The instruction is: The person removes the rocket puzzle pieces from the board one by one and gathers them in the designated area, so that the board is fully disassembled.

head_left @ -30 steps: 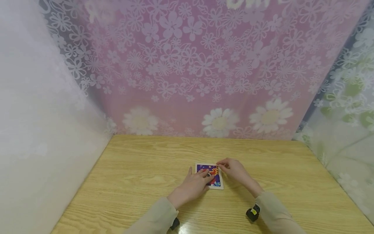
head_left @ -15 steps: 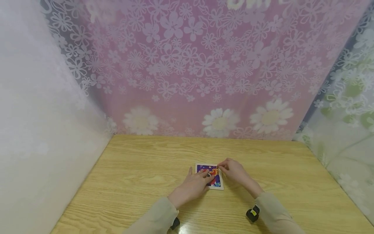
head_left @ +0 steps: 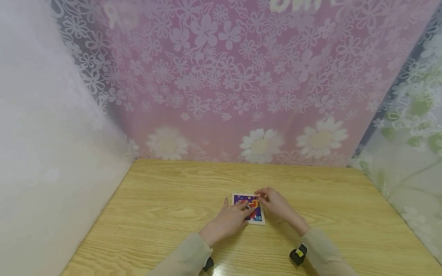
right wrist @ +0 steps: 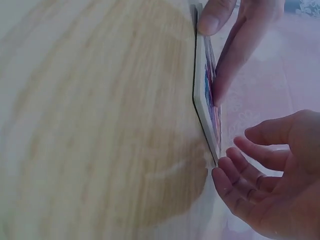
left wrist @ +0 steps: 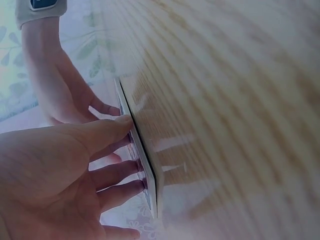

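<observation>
A thin, square picture board [head_left: 258, 218] with a white border and a purple, red and orange print lies flat on the wooden table. My left hand [head_left: 225, 221] rests on its left part with the fingers spread over the print. In the left wrist view, the left thumb [left wrist: 107, 134] touches the near edge. My right hand [head_left: 277, 203] is at the board's far right corner. Seen from the right wrist, the right hand's fingers [right wrist: 245, 175] bend loosely beside the corner, and its thumb stands apart from them. Part of the print is hidden under the left hand.
The wood-grain table [head_left: 165, 199] is bordered by a pink flowered curtain [head_left: 221, 96] at the back. A pale sheet [head_left: 62, 153] hangs on the left, a leaf-patterned one [head_left: 414, 153] on the right. Black wrist devices [head_left: 298, 255] sit by the sleeves.
The right thumb and index finger have parted a little at the board's corner. The left hand keeps its place, and the head view has shifted very slightly.
</observation>
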Motion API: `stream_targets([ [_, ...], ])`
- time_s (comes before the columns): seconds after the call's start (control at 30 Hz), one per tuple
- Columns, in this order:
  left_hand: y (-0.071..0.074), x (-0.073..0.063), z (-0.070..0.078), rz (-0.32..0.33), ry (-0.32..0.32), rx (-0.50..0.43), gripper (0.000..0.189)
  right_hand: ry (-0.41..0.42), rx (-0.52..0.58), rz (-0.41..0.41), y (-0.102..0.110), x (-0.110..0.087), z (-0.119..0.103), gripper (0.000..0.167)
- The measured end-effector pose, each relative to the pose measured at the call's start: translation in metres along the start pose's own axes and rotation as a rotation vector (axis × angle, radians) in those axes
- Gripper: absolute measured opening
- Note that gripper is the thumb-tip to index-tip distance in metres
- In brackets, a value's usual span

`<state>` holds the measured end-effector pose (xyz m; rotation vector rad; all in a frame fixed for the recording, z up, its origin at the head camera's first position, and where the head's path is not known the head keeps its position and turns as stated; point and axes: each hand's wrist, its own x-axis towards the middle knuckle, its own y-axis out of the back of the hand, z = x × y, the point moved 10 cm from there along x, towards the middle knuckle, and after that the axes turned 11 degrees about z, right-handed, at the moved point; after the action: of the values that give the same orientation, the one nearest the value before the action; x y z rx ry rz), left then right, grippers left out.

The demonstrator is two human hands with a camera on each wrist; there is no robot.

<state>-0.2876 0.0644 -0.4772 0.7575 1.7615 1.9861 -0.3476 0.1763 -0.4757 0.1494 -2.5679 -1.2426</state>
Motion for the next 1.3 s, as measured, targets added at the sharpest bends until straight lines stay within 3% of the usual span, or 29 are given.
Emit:
stream_targets([
  [0.27, 0.0, 0.001, -0.001, -0.016, 0.008, -0.02, 0.05, 0.006, -0.114, -0.036, -0.003, 0.004, -0.003, 0.023],
  [0.57, -0.002, 0.002, -0.003, -0.017, 0.013, -0.047, 0.05, 0.09, -0.188, -0.012, -0.004, 0.008, -0.01, 0.019],
  [1.03, 0.0, 0.002, -0.001, 0.011, 0.003, -0.008, 0.048, 0.218, -0.188, 0.057, -0.002, 0.009, -0.019, 0.014],
  [1.3, 0.002, 0.001, -0.001, -0.001, 0.007, -0.017, 0.049, 0.141, -0.1, 0.049, 0.0, 0.014, -0.019, 0.014],
])
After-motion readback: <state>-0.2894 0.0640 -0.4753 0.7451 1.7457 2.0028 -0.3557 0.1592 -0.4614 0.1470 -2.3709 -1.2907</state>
